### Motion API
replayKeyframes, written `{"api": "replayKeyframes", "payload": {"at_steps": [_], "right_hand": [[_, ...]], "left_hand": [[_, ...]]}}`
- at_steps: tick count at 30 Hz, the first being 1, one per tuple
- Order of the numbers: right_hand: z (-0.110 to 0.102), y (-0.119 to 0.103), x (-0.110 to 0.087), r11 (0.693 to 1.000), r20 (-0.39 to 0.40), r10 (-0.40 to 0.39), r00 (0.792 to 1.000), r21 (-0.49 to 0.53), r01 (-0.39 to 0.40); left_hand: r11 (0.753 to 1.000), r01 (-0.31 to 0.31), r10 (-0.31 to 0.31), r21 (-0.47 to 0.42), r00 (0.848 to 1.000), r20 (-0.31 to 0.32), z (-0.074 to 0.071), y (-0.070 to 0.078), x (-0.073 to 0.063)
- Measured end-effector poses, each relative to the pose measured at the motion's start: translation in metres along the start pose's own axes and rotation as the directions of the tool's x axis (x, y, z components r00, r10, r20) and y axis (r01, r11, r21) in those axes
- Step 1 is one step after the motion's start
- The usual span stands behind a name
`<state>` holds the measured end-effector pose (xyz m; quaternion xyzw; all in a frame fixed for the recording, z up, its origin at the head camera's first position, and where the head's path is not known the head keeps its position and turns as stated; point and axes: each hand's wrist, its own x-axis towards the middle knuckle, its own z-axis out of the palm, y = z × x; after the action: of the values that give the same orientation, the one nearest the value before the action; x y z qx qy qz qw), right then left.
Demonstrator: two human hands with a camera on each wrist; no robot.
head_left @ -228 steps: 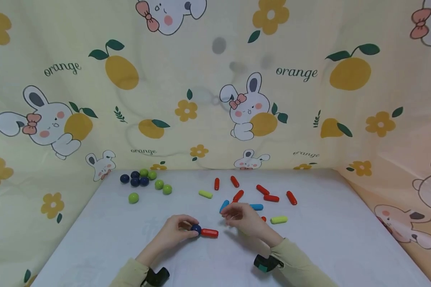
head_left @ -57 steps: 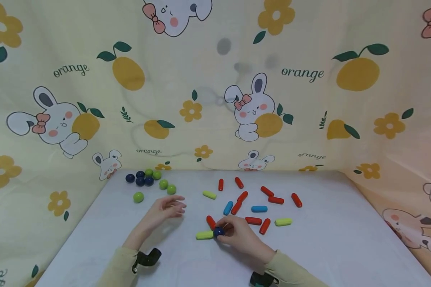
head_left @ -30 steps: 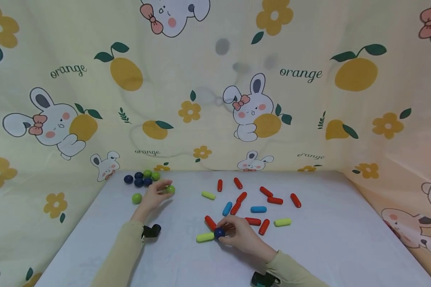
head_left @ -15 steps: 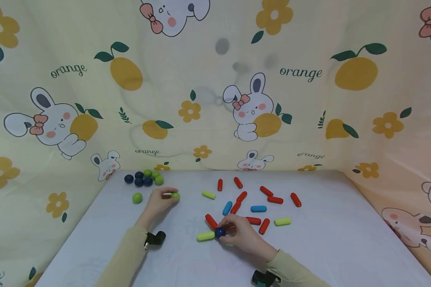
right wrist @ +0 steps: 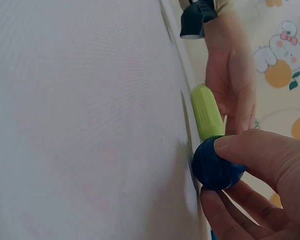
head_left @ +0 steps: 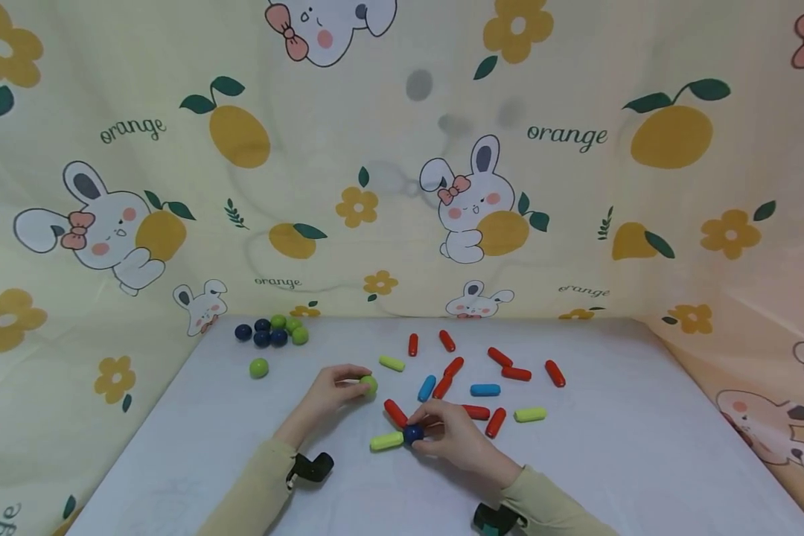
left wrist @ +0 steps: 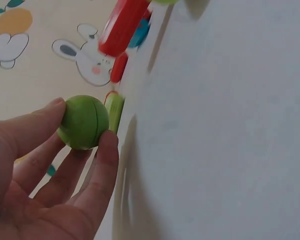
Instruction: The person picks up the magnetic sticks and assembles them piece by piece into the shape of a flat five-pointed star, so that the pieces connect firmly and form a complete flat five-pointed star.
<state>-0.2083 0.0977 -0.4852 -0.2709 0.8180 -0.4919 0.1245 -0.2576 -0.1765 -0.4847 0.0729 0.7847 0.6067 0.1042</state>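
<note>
My left hand [head_left: 333, 392] pinches a green ball [left wrist: 83, 122] between thumb and fingertips, raised over the table left of centre. A seam runs around that ball in the left wrist view. My right hand [head_left: 457, 439] grips a dark blue ball [right wrist: 217, 164] near the middle of the table. From this blue ball a yellow-green stick [head_left: 386, 441] sticks out to the left, joined at its end. A red stick [head_left: 395, 413] also runs from the blue ball, up and to the left. The green ball is just beyond the red stick's far end in the head view.
At the back left sits a cluster of dark blue balls [head_left: 261, 339] and green balls [head_left: 299, 335], with one green ball [head_left: 258, 368] apart. Several red sticks [head_left: 517, 374], blue sticks [head_left: 485, 389] and yellow-green sticks [head_left: 530, 414] lie spread across the centre and right. A printed cloth [head_left: 388, 149] hangs behind.
My left hand reached to the back-left cluster, picked up a green ball and brought it right and nearer. The right hand stays on the blue ball, which earlier joined only a red stick.
</note>
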Motion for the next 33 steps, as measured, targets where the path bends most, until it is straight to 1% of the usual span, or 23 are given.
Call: {"api": "replayKeyframes", "payload": {"at_steps": [2, 5, 10, 13, 15, 20, 23, 30, 33], "right_hand": [[0.000, 0.000, 0.000, 1.000, -0.001, -0.012, 1.000, -0.001, 0.012], [0.000, 0.000, 0.001, 1.000, -0.001, -0.017, 1.000, 0.005, 0.017], [0.000, -0.003, 0.000, 1.000, 0.000, 0.006, 1.000, 0.023, -0.006], [-0.001, -0.003, -0.001, 1.000, -0.002, 0.009, 1.000, 0.030, -0.009], [-0.001, -0.003, -0.001, 0.999, -0.004, 0.008, 1.000, 0.034, -0.008], [-0.001, -0.001, -0.001, 0.999, -0.004, 0.006, 1.000, 0.038, -0.006], [-0.001, 0.000, 0.000, 0.999, -0.002, 0.013, 1.000, 0.037, -0.013], [0.000, 0.001, 0.000, 1.000, -0.004, -0.003, 1.000, 0.024, 0.003], [0.000, 0.002, 0.001, 1.000, -0.012, 0.009, 1.000, 0.021, -0.009]], "left_hand": [[1.000, -0.001, 0.001, -0.006, 1.000, 0.023, 0.004, 0.000, -0.001], [1.000, -0.001, 0.001, -0.001, 0.999, 0.032, 0.008, -0.002, -0.001], [1.000, -0.025, 0.025, 0.002, 0.998, 0.050, 0.014, -0.001, -0.001], [1.000, -0.020, 0.020, 0.004, 0.997, 0.072, 0.017, 0.001, -0.001], [1.000, -0.006, 0.006, 0.002, 0.997, 0.079, 0.019, 0.003, -0.002], [1.000, 0.017, -0.017, 0.005, 0.998, 0.063, 0.022, 0.004, -0.003], [1.000, 0.015, -0.016, 0.012, 0.999, 0.050, 0.023, 0.003, -0.003], [0.999, 0.041, -0.040, -0.011, 0.999, 0.028, 0.024, 0.005, -0.003], [0.999, 0.049, -0.049, -0.019, 0.999, 0.022, 0.024, 0.007, -0.003]]}}
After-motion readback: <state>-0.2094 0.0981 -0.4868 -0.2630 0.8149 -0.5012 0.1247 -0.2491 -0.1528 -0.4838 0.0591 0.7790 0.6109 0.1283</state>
